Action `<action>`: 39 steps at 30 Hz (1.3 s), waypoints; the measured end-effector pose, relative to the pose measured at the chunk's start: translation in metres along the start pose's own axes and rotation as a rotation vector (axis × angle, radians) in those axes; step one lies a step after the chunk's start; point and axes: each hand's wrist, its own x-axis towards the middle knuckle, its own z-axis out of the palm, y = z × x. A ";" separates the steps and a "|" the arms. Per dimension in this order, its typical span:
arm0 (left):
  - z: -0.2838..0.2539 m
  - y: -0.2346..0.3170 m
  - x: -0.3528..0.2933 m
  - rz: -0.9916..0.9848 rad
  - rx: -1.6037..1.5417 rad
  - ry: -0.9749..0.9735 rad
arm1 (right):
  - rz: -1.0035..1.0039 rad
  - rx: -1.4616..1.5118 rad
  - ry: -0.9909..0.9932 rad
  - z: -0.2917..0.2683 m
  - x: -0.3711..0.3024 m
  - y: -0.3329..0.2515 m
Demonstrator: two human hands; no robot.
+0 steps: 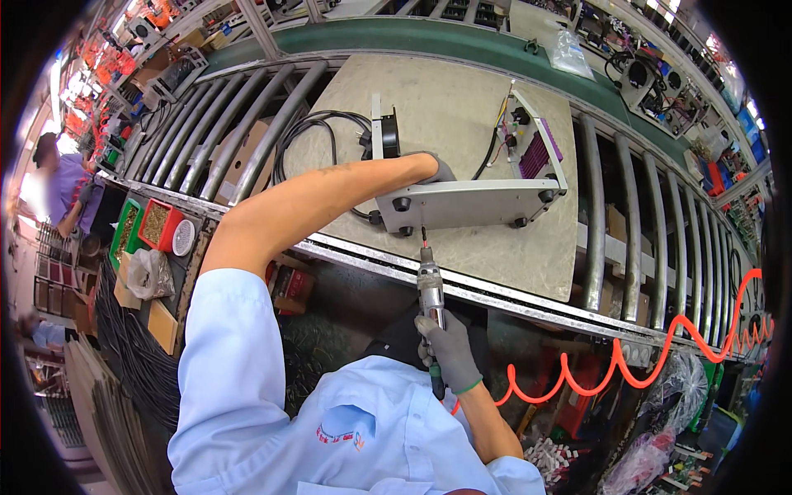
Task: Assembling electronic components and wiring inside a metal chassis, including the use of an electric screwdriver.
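A grey metal chassis [478, 208] with black rubber feet lies on its side on the work board, its base panel facing me. My left hand [444, 168], in a grey glove, reaches over the panel's upper edge into the chassis; its fingers are hidden behind the metal. In my right hand [452, 355], also gloved, is a pneumatic screwdriver [430, 285], fingers wrapped round its lower body. Its bit points at the lower part of the panel, close to a foot; I cannot tell whether it touches. Inside the chassis are a black fan [389, 132] and a purple heat sink [540, 150].
The board [511, 276] rests on a roller conveyor [635, 223]. A black power cord [309, 128] is coiled left of the chassis. Left of me stand green [124, 235] and red [167, 216] bins of screws. An orange coiled air hose [615, 371] stretches off right. A person [70, 186] works far left.
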 end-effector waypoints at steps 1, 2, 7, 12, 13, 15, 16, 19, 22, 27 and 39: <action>0.000 0.004 -0.006 -0.001 0.005 -0.001 | 0.004 0.007 -0.011 -0.001 0.000 0.001; 0.000 0.009 -0.012 0.034 0.124 0.042 | 0.003 0.012 -0.011 -0.002 0.001 0.003; 0.001 0.010 -0.020 0.064 0.352 0.134 | -0.028 0.014 0.020 -0.001 0.003 0.011; -0.001 0.018 -0.029 0.080 0.282 0.099 | -0.033 0.061 0.021 -0.002 0.009 0.017; -0.004 0.006 -0.019 0.128 0.287 0.086 | -0.027 0.059 0.022 0.000 0.008 0.017; -0.004 0.001 -0.007 0.085 0.193 0.047 | -0.036 0.048 0.000 0.002 0.008 0.014; -0.005 0.001 -0.008 0.064 0.156 0.066 | -0.033 0.052 -0.010 0.002 0.010 0.014; -0.003 0.001 -0.003 0.053 0.107 0.068 | -0.030 0.066 -0.002 0.002 0.008 0.014; -0.005 0.008 -0.012 -0.011 0.138 0.088 | -0.037 0.074 -0.007 0.000 0.008 0.015; -0.005 0.020 -0.037 -0.031 0.310 0.082 | -0.027 0.093 -0.020 -0.003 0.009 0.018; -0.005 0.018 -0.037 -0.039 0.316 0.133 | 0.014 0.205 -0.035 0.009 0.014 0.022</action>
